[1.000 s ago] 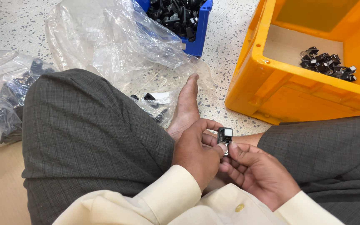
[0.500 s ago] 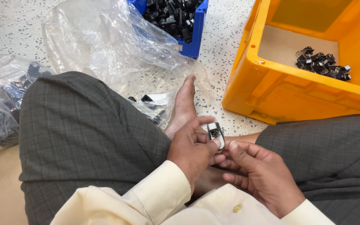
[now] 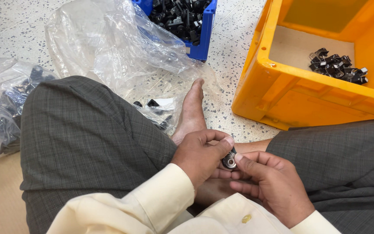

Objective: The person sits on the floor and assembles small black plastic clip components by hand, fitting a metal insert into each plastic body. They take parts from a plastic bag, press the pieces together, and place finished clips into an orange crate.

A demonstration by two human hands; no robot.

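Your left hand (image 3: 198,156) and right hand (image 3: 267,184) pinch a small round metal part (image 3: 229,160) between fingertips, above your crossed legs. A loosened pinch could drop it toward the plastic bag (image 3: 122,47) on the floor.

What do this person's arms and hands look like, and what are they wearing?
Both hands, left hand and right hand, are bare: no gloves and no rings visible. Each arm wears a long cream sleeve with a plain buttoned-style cuff ending at the wrist.
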